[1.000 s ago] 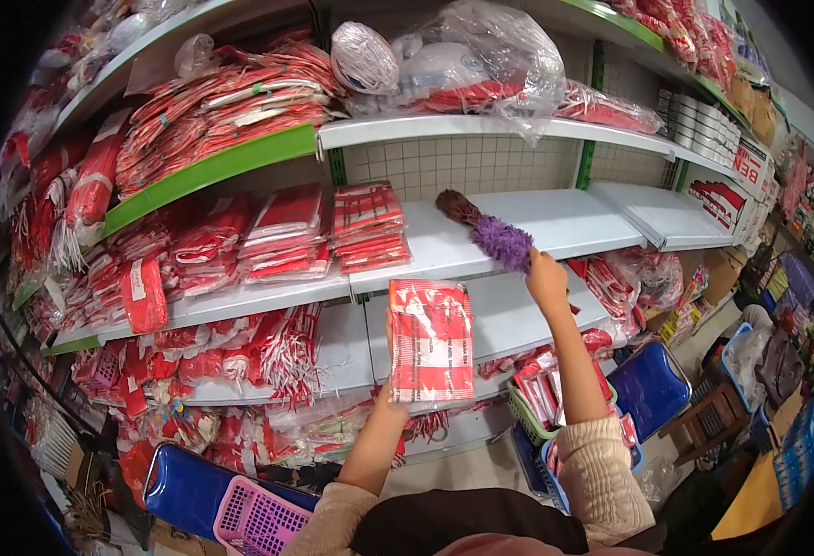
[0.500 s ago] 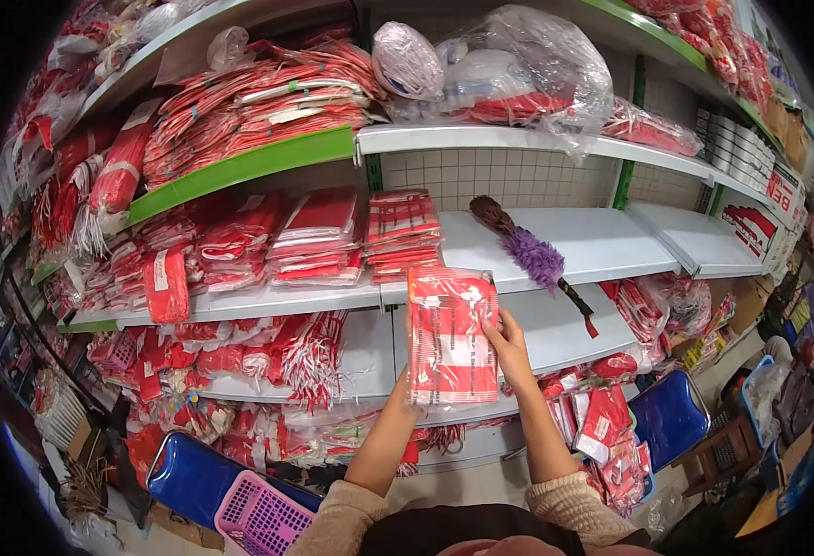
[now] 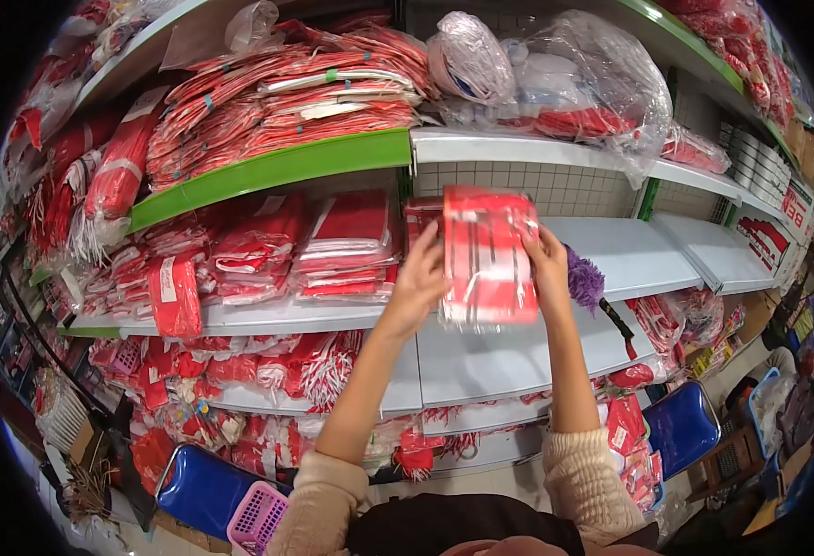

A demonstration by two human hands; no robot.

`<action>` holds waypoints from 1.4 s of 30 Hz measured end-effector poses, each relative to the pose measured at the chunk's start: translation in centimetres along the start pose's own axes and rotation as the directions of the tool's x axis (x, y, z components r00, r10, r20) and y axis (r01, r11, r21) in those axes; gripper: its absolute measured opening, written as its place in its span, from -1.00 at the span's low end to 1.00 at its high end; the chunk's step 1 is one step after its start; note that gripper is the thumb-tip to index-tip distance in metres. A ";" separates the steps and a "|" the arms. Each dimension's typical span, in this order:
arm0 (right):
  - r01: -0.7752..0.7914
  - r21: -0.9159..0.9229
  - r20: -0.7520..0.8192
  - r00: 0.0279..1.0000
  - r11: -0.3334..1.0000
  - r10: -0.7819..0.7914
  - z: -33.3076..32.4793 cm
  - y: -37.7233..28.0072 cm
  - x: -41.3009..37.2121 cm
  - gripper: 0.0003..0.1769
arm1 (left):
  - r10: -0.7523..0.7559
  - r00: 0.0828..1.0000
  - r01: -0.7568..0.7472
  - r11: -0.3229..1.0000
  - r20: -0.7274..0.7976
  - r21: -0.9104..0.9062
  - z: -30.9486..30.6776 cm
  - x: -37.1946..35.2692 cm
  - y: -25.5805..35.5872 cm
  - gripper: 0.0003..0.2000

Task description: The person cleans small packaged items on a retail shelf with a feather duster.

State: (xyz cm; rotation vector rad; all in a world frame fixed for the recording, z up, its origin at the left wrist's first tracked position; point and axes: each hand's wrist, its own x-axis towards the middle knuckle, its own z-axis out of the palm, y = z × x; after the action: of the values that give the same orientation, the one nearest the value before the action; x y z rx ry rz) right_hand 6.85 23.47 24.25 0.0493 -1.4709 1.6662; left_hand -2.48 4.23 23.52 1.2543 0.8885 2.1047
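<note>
A red and white packet (image 3: 490, 259) in clear plastic is held up before the middle shelf. My right hand (image 3: 548, 264) grips its right edge, thumb on the front. At its left edge is my left hand (image 3: 420, 283), fingers bent and spread beside the plastic; whether they grip it is unclear. Behind the packet, a stack of similar red packets is mostly hidden. Left of my left hand lies a pile of plastic-wrapped red cloths (image 3: 347, 243). The purple duster (image 3: 585, 278) rests on the shelf, partly hidden behind my right hand.
Overhead, a green-edged shelf (image 3: 277, 170) bears stacked red packets and bulky clear bags (image 3: 597, 88). Blue chairs (image 3: 205, 491) stand low on both sides, with a pink basket (image 3: 258, 517) at the lower left. A lower shelf holds red and white goods (image 3: 328, 371).
The packet has risen and moved right, nearer the stack on the shelf. My left hand has come up into view beside it. The camera view has shifted.
</note>
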 end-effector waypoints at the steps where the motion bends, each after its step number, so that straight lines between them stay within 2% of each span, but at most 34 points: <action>1: 0.054 -0.095 0.013 0.998 0.994 -0.053 0.8 0.3 2.0 -0.67 | 0.036 0.999 -0.036 0.999 -0.005 0.024 -0.9 1.6 0.8 -0.29; 2: 0.105 -0.189 0.030 0.994 0.976 -0.101 1.4 1.2 4.1 -0.66 | 0.069 0.998 -0.069 0.997 -0.010 0.047 -1.7 3.0 1.4 -0.30; 3: 0.140 -0.278 -0.007 0.989 0.950 -0.147 0.6 4.6 7.5 -0.60 | 0.118 0.991 -0.106 0.980 -0.063 0.167 -2.6 4.4 1.3 -0.32; 4: 0.194 -0.339 0.027 0.980 0.921 -0.196 0.9 5.9 10.0 -0.45 | 0.175 0.979 -0.138 0.948 -0.107 0.287 -4.0 6.0 0.7 -0.34; 5: 0.089 -0.499 0.044 0.996 0.862 -0.077 1.2 6.5 11.3 -0.41 | 0.236 0.961 -0.160 0.900 -0.144 0.404 -5.4 7.3 -0.1 -0.36; 7: -0.096 -0.766 0.009 0.987 0.635 0.159 1.6 7.4 12.9 -0.34 | 0.206 0.974 -0.054 0.618 -0.095 0.784 -9.7 9.3 -2.3 -0.40; 8: -0.052 -0.795 0.078 0.979 0.604 0.187 1.3 8.6 13.3 -0.34 | 0.182 0.980 -0.007 0.414 -0.075 0.910 -11.0 9.7 -2.9 -0.42; 10: 0.038 -0.840 0.211 0.942 0.542 0.260 0.6 10.9 13.4 -0.35 | 0.107 0.991 0.034 0.395 -0.083 0.918 -11.2 9.0 -3.4 -0.46; 11: 0.012 -0.807 0.166 0.964 0.590 0.207 0.6 11.1 13.0 -0.36 | 0.070 0.994 0.055 0.384 -0.088 0.922 -11.0 8.4 -3.7 -0.47; 12: -0.009 -0.770 0.116 0.981 0.637 0.154 0.8 10.9 12.2 -0.37 | 0.096 0.985 0.102 0.335 -0.142 0.937 -9.9 7.6 -3.2 -0.51; 13: -0.021 -0.729 0.064 0.993 0.684 0.100 1.0 10.6 11.5 -0.38 | 0.186 0.978 0.024 0.351 -0.094 0.936 -9.2 6.9 -2.8 -0.52; 14: 0.098 -0.798 0.067 0.995 0.595 -0.074 1.2 9.5 10.3 -0.41 | 0.279 0.959 -0.061 0.358 -0.045 0.932 -8.6 6.2 -2.5 -0.53; 16: 0.174 -0.777 -0.009 0.958 0.605 -0.288 1.7 8.0 7.0 -0.52 | 0.481 0.876 -0.227 0.326 0.046 0.918 -6.7 4.8 -1.9 -0.61; 17: 0.210 -0.770 -0.052 0.920 0.603 -0.387 1.9 7.4 4.8 -0.58 | 0.524 0.846 -0.296 0.305 0.100 0.905 -5.6 3.9 -1.6 -0.65; 19: 0.163 -0.717 -0.162 0.907 0.677 -0.390 3.7 5.1 -0.8 -0.73 | 0.597 0.777 -0.426 0.265 0.200 0.865 -4.0 1.8 -1.8 -0.72; 21: 0.250 -0.684 -0.162 0.864 0.685 -0.477 3.6 5.7 -5.7 -0.77 | 0.573 0.788 -0.460 0.310 0.222 0.832 -3.6 -0.3 -4.1 -0.79; 22: 0.223 -0.661 -0.185 0.877 0.716 -0.444 3.3 6.0 -8.2 -0.80 | 0.561 0.794 -0.479 0.335 0.237 0.811 -3.3 -1.4 -5.4 -0.81; 23: 0.200 -0.637 -0.209 0.885 0.744 -0.417 2.9 6.3 -10.5 -0.82 | 0.539 0.823 -0.451 0.426 0.181 0.784 -2.8 -2.3 -6.8 -0.82; 25: 0.080 -0.460 -0.327 0.911 0.884 -0.253 2.2 6.2 -14.8 -0.84 | 0.470 0.876 -0.398 0.577 0.108 0.713 -1.6 -3.9 -9.2 -0.84; 27: 0.007 -0.355 -0.475 0.860 0.935 -0.187 1.3 6.1 -17.9 -0.84 | 0.364 0.928 -0.326 0.705 0.073 0.630 -0.1 -5.2 -11.5 -0.85; 29: -0.112 -0.402 -0.542 0.829 0.909 -0.138 -0.8 6.5 -20.2 -0.83 | 0.293 0.954 -0.284 0.795 0.072 0.535 1.5 -6.2 -14.3 -0.87; 32: -0.160 -0.408 -0.608 0.782 0.899 -0.137 -4.4 6.5 -23.9 -0.84 | 0.176 0.978 -0.208 0.879 0.114 0.430 4.9 -7.8 -19.0 -0.88; 35: -0.268 -0.466 -0.727 0.659 0.843 -0.192 -8.2 5.2 -28.4 -0.84 | 0.061 0.978 -0.131 0.922 0.197 0.364 8.9 -10.2 -22.2 -0.88; 37: -0.343 -0.506 -0.775 0.583 0.792 -0.243 -11.2 3.9 -31.5 -0.84 | -0.006 0.965 -0.074 0.953 0.261 0.294 12.0 -11.6 -24.7 -0.88; 38: -0.383 -0.513 -0.798 0.544 0.768 -0.261 -12.6 3.4 -33.2 -0.84 | -0.002 0.946 -0.101 0.949 0.324 0.300 13.1 -12.4 -26.6 -0.92; 39: -0.435 -0.527 -0.824 0.469 0.730 -0.316 -14.1 3.2 -34.8 -0.85 | -0.069 0.930 -0.044 0.954 0.360 0.297 14.4 -13.2 -28.5 -0.93; 42: -0.527 -0.501 -0.863 0.364 0.687 -0.350 -18.8 2.5 -40.3 -0.84 | -0.110 0.865 -0.029 0.963 0.489 0.268 19.0 -15.4 -32.4 -0.93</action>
State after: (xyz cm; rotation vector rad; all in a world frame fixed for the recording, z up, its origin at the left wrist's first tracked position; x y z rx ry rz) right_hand 39.09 15.97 -5.46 -1.3131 -1.0262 0.6774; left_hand 24.66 19.08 -2.78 1.7955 0.9605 1.5321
